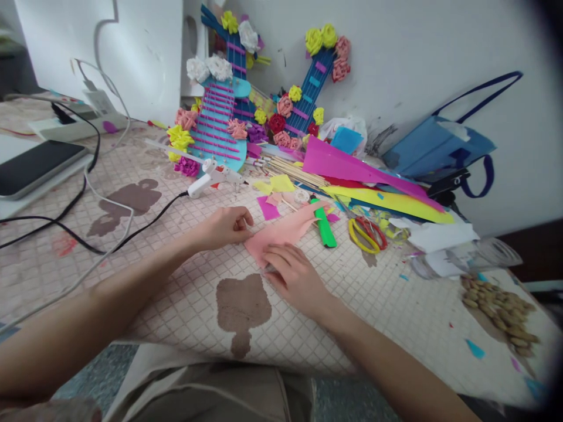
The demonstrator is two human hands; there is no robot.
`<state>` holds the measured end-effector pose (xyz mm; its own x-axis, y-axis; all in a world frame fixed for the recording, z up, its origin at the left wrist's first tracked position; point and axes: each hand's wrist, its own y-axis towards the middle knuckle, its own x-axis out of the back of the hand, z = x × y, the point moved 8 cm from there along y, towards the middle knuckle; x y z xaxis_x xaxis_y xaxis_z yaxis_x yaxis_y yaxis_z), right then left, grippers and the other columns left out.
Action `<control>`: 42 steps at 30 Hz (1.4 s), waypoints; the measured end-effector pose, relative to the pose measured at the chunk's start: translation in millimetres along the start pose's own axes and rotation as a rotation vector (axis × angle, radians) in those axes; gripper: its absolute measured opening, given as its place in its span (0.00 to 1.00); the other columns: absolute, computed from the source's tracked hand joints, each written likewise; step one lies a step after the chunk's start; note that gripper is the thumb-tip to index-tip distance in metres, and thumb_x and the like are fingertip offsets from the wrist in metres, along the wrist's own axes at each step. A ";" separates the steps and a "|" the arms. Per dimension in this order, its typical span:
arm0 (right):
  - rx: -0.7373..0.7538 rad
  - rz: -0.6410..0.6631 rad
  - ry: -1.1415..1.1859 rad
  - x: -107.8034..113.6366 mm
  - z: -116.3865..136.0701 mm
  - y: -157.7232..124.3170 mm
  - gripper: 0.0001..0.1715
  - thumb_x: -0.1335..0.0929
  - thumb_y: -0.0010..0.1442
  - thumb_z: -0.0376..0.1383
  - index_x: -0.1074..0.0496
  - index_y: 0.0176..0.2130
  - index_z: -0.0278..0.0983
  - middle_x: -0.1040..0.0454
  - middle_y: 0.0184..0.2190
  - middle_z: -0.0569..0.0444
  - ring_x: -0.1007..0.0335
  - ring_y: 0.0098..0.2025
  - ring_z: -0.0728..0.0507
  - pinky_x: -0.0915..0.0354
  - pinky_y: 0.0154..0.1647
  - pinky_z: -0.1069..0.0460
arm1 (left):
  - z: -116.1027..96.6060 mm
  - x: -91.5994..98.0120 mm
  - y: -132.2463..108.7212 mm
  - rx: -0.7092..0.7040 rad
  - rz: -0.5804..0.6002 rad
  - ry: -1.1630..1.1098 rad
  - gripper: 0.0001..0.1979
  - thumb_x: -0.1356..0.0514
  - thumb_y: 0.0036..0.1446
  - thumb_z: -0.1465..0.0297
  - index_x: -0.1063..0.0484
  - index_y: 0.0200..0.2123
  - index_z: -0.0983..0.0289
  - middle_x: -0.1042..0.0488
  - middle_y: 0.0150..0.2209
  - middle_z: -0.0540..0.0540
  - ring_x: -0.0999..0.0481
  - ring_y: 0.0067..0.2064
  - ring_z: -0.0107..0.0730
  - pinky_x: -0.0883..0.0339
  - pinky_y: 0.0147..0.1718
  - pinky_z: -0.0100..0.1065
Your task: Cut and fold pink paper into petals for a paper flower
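Observation:
A sheet of pink paper [281,227] lies on the tablecloth in front of me, its far right edge ragged. My left hand [229,227] is closed at the paper's left corner, fingers curled and thumb at the edge. Across the near side of the sheet rests my right hand [294,275], its fingers together on the paper and the thumb low at the near edge. Something small and greyish shows under those fingertips; I cannot make out what. Just beyond the sheet's right end lies a green cutter knife [324,225].
A white glue gun [213,176] with its cable is at back left. Yellow and red scissors [367,234] lie right of the knife. Behind are wooden sticks [292,170], coloured paper [360,170] and flower-decorated blue models [220,123]. A phone [41,167] is far left, peanuts [497,310] far right.

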<state>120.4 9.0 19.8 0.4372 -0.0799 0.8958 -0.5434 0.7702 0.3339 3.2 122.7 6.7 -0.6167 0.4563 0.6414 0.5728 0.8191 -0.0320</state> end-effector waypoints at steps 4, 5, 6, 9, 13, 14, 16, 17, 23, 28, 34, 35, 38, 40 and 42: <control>0.003 -0.033 -0.059 -0.4 4.2 4.0 0.11 0.39 0.64 0.32 0.29 0.43 0.36 0.24 0.46 0.46 0.32 0.52 0.41 0.43 0.59 0.40 | -2.5 -2.5 0.4 -0.026 0.025 0.006 0.10 0.40 0.51 0.65 0.30 0.33 0.66 0.27 0.23 0.51 0.29 0.25 0.27 0.38 0.26 0.28; 0.005 -0.039 -0.082 -0.8 5.6 4.7 0.11 0.39 0.64 0.31 0.28 0.42 0.36 0.24 0.45 0.46 0.32 0.51 0.41 0.44 0.60 0.40 | -2.5 -3.1 0.4 -0.024 0.025 0.007 0.10 0.40 0.52 0.65 0.30 0.32 0.66 0.27 0.23 0.51 0.30 0.25 0.27 0.38 0.26 0.28; 0.009 -0.045 -0.101 -1.3 7.1 5.3 0.12 0.39 0.64 0.30 0.28 0.41 0.35 0.24 0.45 0.46 0.32 0.51 0.40 0.45 0.60 0.40 | -2.1 -3.6 0.4 -0.021 0.024 0.006 0.10 0.40 0.52 0.65 0.29 0.32 0.66 0.27 0.23 0.51 0.30 0.25 0.27 0.38 0.26 0.28; 0.010 -0.072 -0.063 -0.7 9.2 6.4 0.11 0.39 0.63 0.28 0.28 0.39 0.35 0.23 0.43 0.47 0.31 0.49 0.40 0.45 0.59 0.40 | -1.9 -4.1 1.1 -0.025 0.024 -0.011 0.10 0.40 0.52 0.64 0.29 0.31 0.66 0.27 0.23 0.51 0.30 0.26 0.27 0.38 0.26 0.28; -0.180 -0.190 0.353 10.4 -9.4 6.3 0.08 0.37 0.61 0.31 0.28 0.35 0.38 0.23 0.37 0.51 0.29 0.42 0.44 0.36 0.49 0.45 | -11.6 8.4 0.5 -0.084 -0.056 -0.031 0.13 0.42 0.55 0.61 0.28 0.33 0.67 0.26 0.29 0.54 0.28 0.31 0.31 0.36 0.31 0.30; -0.268 -0.220 0.503 11.9 -18.2 5.5 0.06 0.36 0.60 0.32 0.29 0.34 0.38 0.24 0.34 0.53 0.29 0.39 0.45 0.34 0.44 0.48 | -17.1 12.3 -0.8 -0.114 -0.074 -0.047 0.14 0.43 0.57 0.60 0.28 0.34 0.67 0.25 0.33 0.55 0.27 0.35 0.32 0.35 0.34 0.31; -0.469 -0.300 0.827 11.9 -37.5 2.3 0.05 0.34 0.58 0.36 0.30 0.31 0.38 0.26 0.29 0.56 0.30 0.31 0.48 0.33 0.34 0.52 | -31.3 12.3 -4.7 -0.202 -0.025 -0.108 0.17 0.47 0.60 0.59 0.28 0.40 0.66 0.25 0.40 0.57 0.27 0.42 0.36 0.35 0.40 0.34; -0.567 -0.347 0.995 10.4 -46.2 0.5 0.06 0.33 0.57 0.38 0.30 0.30 0.38 0.28 0.26 0.58 0.32 0.28 0.49 0.34 0.30 0.53 | -38.3 7.4 -7.0 -0.239 0.045 -0.161 0.18 0.49 0.62 0.59 0.28 0.42 0.65 0.25 0.42 0.57 0.28 0.44 0.37 0.36 0.43 0.35; -0.845 -0.525 1.603 4.0 -74.3 4.6 0.12 0.26 0.46 0.38 0.34 0.26 0.39 0.31 0.19 0.63 0.35 0.21 0.52 0.39 0.20 0.57 | -45.8 -24.1 -4.9 -0.132 0.207 -0.655 0.17 0.33 0.48 0.63 0.29 0.39 0.67 0.23 0.38 0.56 0.26 0.40 0.35 0.33 0.39 0.34; -0.833 -0.403 1.715 8.7 -77.3 21.1 0.17 0.29 0.51 0.50 0.29 0.34 0.41 0.24 0.27 0.58 0.30 0.27 0.47 0.34 0.26 0.53 | -39.6 -25.1 4.8 0.097 0.155 -0.816 0.13 0.32 0.47 0.63 0.27 0.30 0.68 0.25 0.27 0.51 0.28 0.27 0.26 0.36 0.29 0.29; -0.708 -0.335 1.445 23.8 -77.5 29.7 0.16 0.26 0.47 0.45 0.28 0.35 0.40 0.26 0.29 0.58 0.32 0.29 0.49 0.34 0.27 0.55 | -48.5 -9.0 14.1 0.177 0.081 -0.826 0.11 0.32 0.46 0.66 0.27 0.27 0.68 0.26 0.24 0.51 0.28 0.26 0.25 0.34 0.28 0.29; -0.705 -0.355 1.388 25.2 -79.0 28.5 0.15 0.26 0.46 0.43 0.28 0.33 0.39 0.27 0.28 0.59 0.33 0.27 0.50 0.35 0.26 0.56 | -48.0 -9.2 15.7 0.184 0.069 -0.819 0.11 0.32 0.46 0.66 0.27 0.27 0.69 0.26 0.24 0.51 0.28 0.26 0.26 0.33 0.28 0.30; -0.711 -0.403 1.255 24.7 -83.0 24.0 0.14 0.26 0.46 0.43 0.30 0.30 0.38 0.30 0.24 0.60 0.37 0.24 0.51 0.37 0.22 0.56 | -42.2 -13.4 18.6 0.192 0.027 -0.825 0.13 0.32 0.45 0.66 0.29 0.25 0.69 0.27 0.24 0.51 0.27 0.26 0.26 0.32 0.29 0.30; -0.722 -0.414 1.197 21.1 -85.0 21.2 0.15 0.27 0.47 0.44 0.32 0.28 0.37 0.32 0.21 0.60 0.38 0.22 0.51 0.38 0.20 0.55 | -37.0 -18.0 18.8 0.189 0.010 -0.851 0.15 0.32 0.45 0.63 0.28 0.27 0.69 0.25 0.26 0.52 0.26 0.29 0.28 0.31 0.31 0.31; -0.721 -0.430 1.161 18.0 -86.4 19.3 0.15 0.28 0.48 0.44 0.33 0.27 0.37 0.33 0.20 0.61 0.39 0.21 0.51 0.38 0.19 0.55 | -32.1 -23.1 18.2 0.187 0.014 -0.864 0.17 0.31 0.43 0.61 0.27 0.30 0.69 0.24 0.29 0.54 0.25 0.31 0.30 0.31 0.31 0.31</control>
<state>179.7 77.1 17.1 0.9902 -0.1023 -0.0951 0.1007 0.9947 -0.0213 45.2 115.9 15.9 -0.8463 0.5076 -0.1615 0.5320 0.8205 -0.2091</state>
